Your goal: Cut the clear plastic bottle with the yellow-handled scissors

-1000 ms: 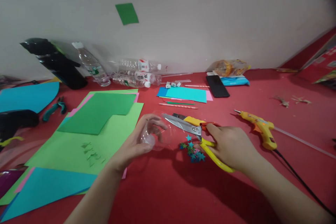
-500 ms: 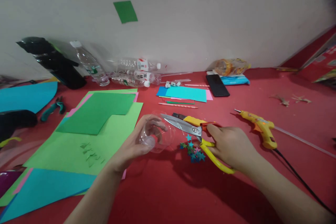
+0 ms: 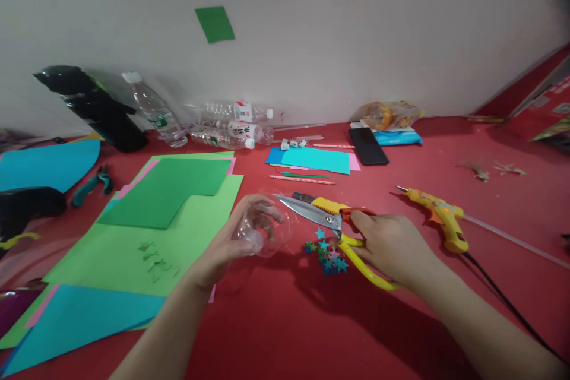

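Observation:
In the middle of the head view, my left hand (image 3: 238, 231) is wrapped round a clear plastic bottle piece (image 3: 278, 234) with a cut, open edge facing right. My right hand (image 3: 394, 243) grips scissors (image 3: 316, 214) with one red and one yellow handle. Their blades point left and reach the rim of the plastic; whether they touch it is hard to make out. Below the blades, a small heap of coloured paper stars (image 3: 329, 255) lies on the red table (image 3: 285, 332). Behind the scissors rests a yellow utility knife (image 3: 327, 205).
A yellow glue gun (image 3: 439, 214) with its cord lies at right. Stacked coloured paper (image 3: 205, 237) spreads over the left side, with pliers (image 3: 93, 184) beyond. Plastic bottles (image 3: 222, 130), a black phone (image 3: 369, 145) and pencils (image 3: 303, 180) are at the back.
Hardly anything differs. Both hands keep their hold on the plastic and the scissors, and the view has shifted very slightly.

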`<state>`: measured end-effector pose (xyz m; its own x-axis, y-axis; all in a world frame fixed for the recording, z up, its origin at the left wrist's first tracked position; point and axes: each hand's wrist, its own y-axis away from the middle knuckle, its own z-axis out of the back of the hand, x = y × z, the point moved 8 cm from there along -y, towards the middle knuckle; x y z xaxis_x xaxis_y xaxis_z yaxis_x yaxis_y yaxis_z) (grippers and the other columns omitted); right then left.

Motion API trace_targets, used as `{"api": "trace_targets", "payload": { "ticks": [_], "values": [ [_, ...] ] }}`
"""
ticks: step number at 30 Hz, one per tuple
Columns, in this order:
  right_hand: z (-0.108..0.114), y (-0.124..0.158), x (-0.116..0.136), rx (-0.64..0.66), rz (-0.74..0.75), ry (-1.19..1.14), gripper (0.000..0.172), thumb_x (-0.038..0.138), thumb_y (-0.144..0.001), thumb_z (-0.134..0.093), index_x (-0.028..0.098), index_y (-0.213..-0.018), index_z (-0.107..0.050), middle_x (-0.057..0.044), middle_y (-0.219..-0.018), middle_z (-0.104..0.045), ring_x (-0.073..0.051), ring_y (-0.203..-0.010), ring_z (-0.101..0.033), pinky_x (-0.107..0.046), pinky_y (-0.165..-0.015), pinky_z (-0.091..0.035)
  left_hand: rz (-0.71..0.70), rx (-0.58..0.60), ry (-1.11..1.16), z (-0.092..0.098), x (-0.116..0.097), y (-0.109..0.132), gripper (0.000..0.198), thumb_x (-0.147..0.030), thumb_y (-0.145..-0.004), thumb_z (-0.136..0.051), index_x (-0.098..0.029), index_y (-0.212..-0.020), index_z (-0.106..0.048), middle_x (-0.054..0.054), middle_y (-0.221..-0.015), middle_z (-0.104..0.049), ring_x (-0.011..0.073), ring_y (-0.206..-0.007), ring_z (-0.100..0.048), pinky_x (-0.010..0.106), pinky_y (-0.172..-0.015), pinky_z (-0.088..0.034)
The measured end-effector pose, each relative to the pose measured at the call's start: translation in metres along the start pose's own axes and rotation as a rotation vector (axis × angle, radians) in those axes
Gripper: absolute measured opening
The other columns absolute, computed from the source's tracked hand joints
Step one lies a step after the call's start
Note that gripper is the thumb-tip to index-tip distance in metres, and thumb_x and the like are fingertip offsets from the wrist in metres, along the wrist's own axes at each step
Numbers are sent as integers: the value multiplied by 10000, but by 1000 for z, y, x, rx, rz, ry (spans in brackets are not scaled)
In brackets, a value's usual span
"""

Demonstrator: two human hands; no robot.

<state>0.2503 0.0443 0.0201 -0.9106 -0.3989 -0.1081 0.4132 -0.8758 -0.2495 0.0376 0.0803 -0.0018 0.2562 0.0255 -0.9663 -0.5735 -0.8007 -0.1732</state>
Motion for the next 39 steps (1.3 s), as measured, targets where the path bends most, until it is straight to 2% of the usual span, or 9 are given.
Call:
{"api": "trace_targets", "payload": {
  "ticks": [6, 10, 20, 28, 33, 39],
  "values": [
    [4, -1, 1, -15, -49, -6, 486, 589, -946, -376, 188, -757, -576, -63, -524, -661, -207, -430, -586, -297, -494, -135, 23, 13, 23, 0, 2, 0, 622, -492, -713, -690, -238, -1246, -493, 101, -1170, -571, 179, -811, -535, 286, -660, -430],
    [8, -1, 3, -32, -40, -30, 548, 608, -957, -324, 175, -752, -591, -70, -519, -659, -214, -440, -597, -293, -493, -147, 48, 22, 61, -3, 3, 0, 620, -483, -696, -706, -238, -1231, -509, 98, -1154, -576, 178, -814, -530, 283, -664, -434],
    [11, 0, 6, -92, -37, -51, 538, 562, -972, -292, 170, -794, -616, -78, -519, -659, -219, -433, -579, -301, -500, -163, 61, 41, 70, -4, 11, 8, 683, -476, -715, -734, -304, -1321, -469, 88, -1196, -601, 225, -949, -553, 334, -774, -453],
    [9, 1, 6, -118, -5, -23, 590, 555, -1001, -229, 171, -772, -614, -54, -461, -616, -204, -391, -556, -296, -492, -153, 37, 54, 87, -6, 7, 6, 664, -452, -712, -734, -293, -1310, -493, 97, -1175, -609, 231, -929, -570, 323, -731, -451],
    [10, 1, 6, -125, 1, -26, 595, 557, -1003, -209, 179, -756, -597, -54, -456, -617, -206, -387, -557, -293, -491, -144, 36, 85, 122, -6, 7, 6, 654, -434, -727, -726, -330, -1328, -491, 66, -1246, -587, 223, -957, -579, 328, -760, -458],
    [4, 2, 6, -83, 17, -36, 585, 545, -1011, -196, 180, -768, -583, -56, -474, -624, -212, -383, -566, -299, -485, -129, 48, 93, 170, -7, 6, 7, 636, -439, -706, -721, -323, -1299, -524, 44, -1242, -597, 242, -983, -585, 323, -747, -468]
  ]
}}
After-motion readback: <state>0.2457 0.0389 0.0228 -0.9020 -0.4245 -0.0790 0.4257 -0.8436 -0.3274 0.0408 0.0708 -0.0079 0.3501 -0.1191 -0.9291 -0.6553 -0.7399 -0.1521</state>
